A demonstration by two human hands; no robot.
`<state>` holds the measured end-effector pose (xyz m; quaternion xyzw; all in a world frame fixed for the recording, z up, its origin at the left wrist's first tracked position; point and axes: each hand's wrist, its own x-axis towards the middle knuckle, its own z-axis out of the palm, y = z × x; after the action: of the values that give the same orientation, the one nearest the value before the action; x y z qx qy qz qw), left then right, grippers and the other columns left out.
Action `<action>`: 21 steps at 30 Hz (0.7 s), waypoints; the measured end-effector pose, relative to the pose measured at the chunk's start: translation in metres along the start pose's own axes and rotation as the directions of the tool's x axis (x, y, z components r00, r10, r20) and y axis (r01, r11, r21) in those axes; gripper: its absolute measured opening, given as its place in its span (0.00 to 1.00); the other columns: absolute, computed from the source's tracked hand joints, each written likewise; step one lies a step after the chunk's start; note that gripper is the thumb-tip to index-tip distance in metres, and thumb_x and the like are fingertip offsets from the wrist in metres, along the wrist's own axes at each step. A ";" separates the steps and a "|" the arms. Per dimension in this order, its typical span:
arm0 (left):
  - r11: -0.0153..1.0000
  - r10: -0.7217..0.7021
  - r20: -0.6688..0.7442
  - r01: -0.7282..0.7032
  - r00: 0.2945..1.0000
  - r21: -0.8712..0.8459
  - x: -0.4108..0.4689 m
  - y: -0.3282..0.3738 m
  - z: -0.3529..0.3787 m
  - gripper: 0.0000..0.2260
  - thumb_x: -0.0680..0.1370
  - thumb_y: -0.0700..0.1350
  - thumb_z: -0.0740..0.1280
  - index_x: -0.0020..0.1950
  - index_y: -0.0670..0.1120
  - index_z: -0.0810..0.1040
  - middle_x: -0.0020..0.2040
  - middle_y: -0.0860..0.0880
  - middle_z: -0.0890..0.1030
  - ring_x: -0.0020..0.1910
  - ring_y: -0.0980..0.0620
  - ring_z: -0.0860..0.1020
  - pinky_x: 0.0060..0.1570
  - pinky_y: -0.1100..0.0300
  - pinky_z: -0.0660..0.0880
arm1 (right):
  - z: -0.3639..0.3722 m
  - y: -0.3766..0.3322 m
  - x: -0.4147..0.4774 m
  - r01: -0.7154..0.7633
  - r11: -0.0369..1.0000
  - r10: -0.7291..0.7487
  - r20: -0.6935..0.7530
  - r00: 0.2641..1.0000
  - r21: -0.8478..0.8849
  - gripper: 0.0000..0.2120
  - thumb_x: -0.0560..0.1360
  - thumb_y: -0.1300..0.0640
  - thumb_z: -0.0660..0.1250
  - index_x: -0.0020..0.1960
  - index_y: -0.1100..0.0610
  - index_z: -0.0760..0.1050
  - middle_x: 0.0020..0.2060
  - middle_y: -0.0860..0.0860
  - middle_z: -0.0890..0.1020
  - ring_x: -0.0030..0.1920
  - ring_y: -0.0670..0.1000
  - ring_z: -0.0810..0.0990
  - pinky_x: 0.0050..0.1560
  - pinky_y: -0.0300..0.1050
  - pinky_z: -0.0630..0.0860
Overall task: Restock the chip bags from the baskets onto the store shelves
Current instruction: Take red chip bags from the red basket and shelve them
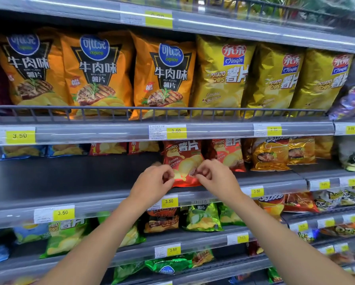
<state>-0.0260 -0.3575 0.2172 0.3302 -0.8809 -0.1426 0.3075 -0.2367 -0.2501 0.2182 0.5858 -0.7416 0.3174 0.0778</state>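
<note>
- The left hand [154, 182] is curled, thumb and forefinger drawn together on the lower left edge of a glossy red potato chip bag [182, 159]; the other fingers are folded in toward the palm.
- The right hand [215, 175] is curled the same way, its fingertips [201, 174] pinching the lower right part of the same bag, knuckles turned upward.
- Both hands sit close together at the same height with only the bag's lower front showing between them. Both bare forearms reach up from the bottom of the view and converge toward the bag.
- The glossy red potato chip bag stands upright at the front of a dark grey metal shelf [69, 182], the second level down, its base near the shelf's front lip.
- Just beside it on the right stands a second red chip bag [228, 153], and further right are golden-orange foil snack bags [269, 155].
- To the left of the hands, the shelf surface is bare dark metal, with blue and red bags set far back.
- On the level above, behind a grey wire rail [152, 110], stand orange beef-flavour chip bags [96, 70] on the left and yellow potato chip bags [222, 75] on the right.
- A yellow price tag reading 3.50 [169, 201] sits on the shelf edge directly below the hands.
- On the level below lie green chip bags [201, 219].
</note>
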 end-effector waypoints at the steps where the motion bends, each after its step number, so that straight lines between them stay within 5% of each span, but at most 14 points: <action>1: 1.000 0.023 0.014 -0.024 1.000 0.019 0.000 0.000 0.001 0.01 0.79 0.51 0.72 0.48 0.56 0.82 0.44 0.58 0.78 0.43 0.59 0.77 0.44 0.57 0.77 | 0.003 -0.001 -0.003 0.040 0.998 -0.039 0.032 0.999 -0.044 0.04 0.77 0.46 0.70 0.50 0.45 0.79 0.43 0.41 0.76 0.45 0.44 0.77 0.45 0.48 0.78; 5: 0.999 0.016 0.052 -0.018 0.999 0.048 0.004 0.000 0.005 0.04 0.81 0.50 0.70 0.53 0.55 0.85 0.45 0.60 0.81 0.45 0.58 0.79 0.46 0.56 0.78 | 0.010 -0.002 -0.003 0.088 0.977 -0.060 0.147 0.987 -0.195 0.13 0.81 0.42 0.64 0.58 0.46 0.82 0.50 0.46 0.80 0.56 0.52 0.76 0.54 0.52 0.76; 15: 0.996 -0.003 0.124 -0.009 0.992 0.094 0.026 -0.008 0.015 0.12 0.84 0.47 0.65 0.65 0.51 0.82 0.63 0.51 0.80 0.61 0.47 0.78 0.57 0.57 0.71 | 0.024 0.000 0.017 0.066 0.963 0.004 0.260 0.966 -0.261 0.28 0.81 0.32 0.48 0.64 0.46 0.79 0.60 0.49 0.81 0.59 0.56 0.80 0.56 0.55 0.76; 21: 0.997 -0.028 0.146 0.017 0.989 0.072 0.038 -0.017 0.025 0.13 0.85 0.46 0.63 0.66 0.51 0.82 0.66 0.50 0.78 0.63 0.49 0.76 0.55 0.60 0.68 | 0.031 0.007 0.029 0.041 0.972 0.030 0.297 0.954 -0.229 0.25 0.82 0.34 0.50 0.63 0.46 0.78 0.60 0.50 0.82 0.59 0.57 0.80 0.54 0.54 0.77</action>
<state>-0.0557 -0.3939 0.2071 0.3393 -0.9019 -0.1390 0.2283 -0.2437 -0.2903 0.2059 0.6159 -0.7753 0.1359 0.0340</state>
